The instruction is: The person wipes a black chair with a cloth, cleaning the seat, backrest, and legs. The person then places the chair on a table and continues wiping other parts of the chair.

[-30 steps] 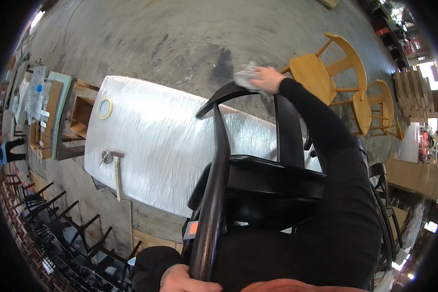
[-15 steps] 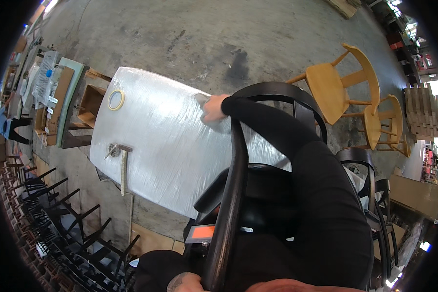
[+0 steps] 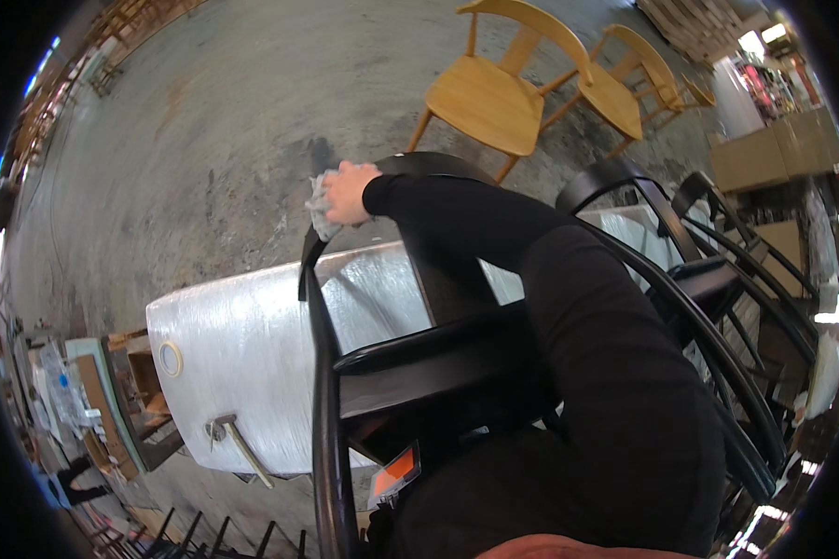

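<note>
A crumpled grey-white cloth (image 3: 322,207) is gripped by the right hand (image 3: 349,192), fingers bunched around it, left of centre in the upper half of the frame. The cloth is pressed to the curved top rail (image 3: 429,164) of a black wooden armchair (image 3: 419,377), near the rail's left end. The armchair takes up the centre and lower centre; its seat and right side are partly covered by the black-sleeved arm (image 3: 578,307). The left hand is out of frame; its state cannot be told.

Behind the chair, a film-wrapped tabletop (image 3: 247,359) is seen from left to centre. On it, at left: a tape roll (image 3: 163,350), and lower down a hammer (image 3: 244,451) next to a small round metal object (image 3: 215,429). An orange-faced card (image 3: 398,473) is seen at lower centre, by the black clothing.

Light-wood chairs (image 3: 494,102) are placed at top centre to upper right, on the concrete floor (image 3: 242,168). More black chairs (image 3: 615,182) are grouped at right, cardboard boxes (image 3: 802,144) beyond. Thin black legs (image 3: 219,536) are seen at the lower left edge.
</note>
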{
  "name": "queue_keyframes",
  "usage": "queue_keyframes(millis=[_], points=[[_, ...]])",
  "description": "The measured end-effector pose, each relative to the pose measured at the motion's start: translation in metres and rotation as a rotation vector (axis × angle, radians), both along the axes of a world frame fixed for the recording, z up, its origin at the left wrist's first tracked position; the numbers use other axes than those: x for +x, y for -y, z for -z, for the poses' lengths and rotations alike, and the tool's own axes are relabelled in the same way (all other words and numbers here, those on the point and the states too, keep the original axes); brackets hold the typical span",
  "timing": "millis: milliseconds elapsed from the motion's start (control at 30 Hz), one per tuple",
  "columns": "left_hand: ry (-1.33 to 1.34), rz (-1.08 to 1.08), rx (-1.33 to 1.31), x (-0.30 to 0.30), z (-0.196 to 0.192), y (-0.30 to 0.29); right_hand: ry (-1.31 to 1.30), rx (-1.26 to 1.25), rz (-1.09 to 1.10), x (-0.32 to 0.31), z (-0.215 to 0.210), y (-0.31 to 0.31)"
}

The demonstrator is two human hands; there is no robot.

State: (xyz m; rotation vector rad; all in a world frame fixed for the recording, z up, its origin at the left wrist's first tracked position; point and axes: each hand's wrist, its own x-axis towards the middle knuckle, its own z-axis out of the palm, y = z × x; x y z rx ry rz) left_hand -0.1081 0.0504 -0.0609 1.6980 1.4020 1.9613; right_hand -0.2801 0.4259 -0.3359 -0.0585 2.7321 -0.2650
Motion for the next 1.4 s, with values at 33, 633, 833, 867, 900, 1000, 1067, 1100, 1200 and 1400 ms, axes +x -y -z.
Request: queue_keyframes(millis=[33,633,833,867,900,1000,1067,1100,1200,1400], points=[[-0.033,0.058,-0.022,-0.002,-0.002,-0.006,-0.04,-0.025,0.064,0.007,0.005,-0.021],[-0.002,-0.103,0.394,0.013,0.022,-0.031,0.259,-0.292,0.967,0.235,0.096,-0.212],[-0.03,-0.201,0.333,0.017,0.023,-0.028,0.257,0.039,0.416,0.124,0.036,-0.189],[-0.036,-0.222,0.316,0.017,0.021,-0.028,0.147,0.162,0.233,0.11,0.023,-0.174],[-0.033,-0.16,0.208,0.014,0.015,-0.026,0.193,0.133,0.326,0.09,0.014,-0.154],[-0.095,-0.058,0.225,0.006,0.01,-0.024,-0.065,0.112,0.171,0.046,0.006,-0.085],[-0.092,0.019,0.165,0.0,0.007,-0.022,-0.097,0.051,-0.036,0.028,0.007,-0.049],[-0.081,0.016,0.181,0.0,0.008,-0.021,-0.143,0.02,-0.122,0.027,0.009,-0.032],[-0.065,-0.018,0.266,0.004,0.014,-0.021,-0.263,0.077,-0.402,0.018,0.004,0.014],[-0.038,-0.007,0.359,0.001,0.021,-0.023,-0.102,0.178,-0.625,-0.009,0.01,0.089]])
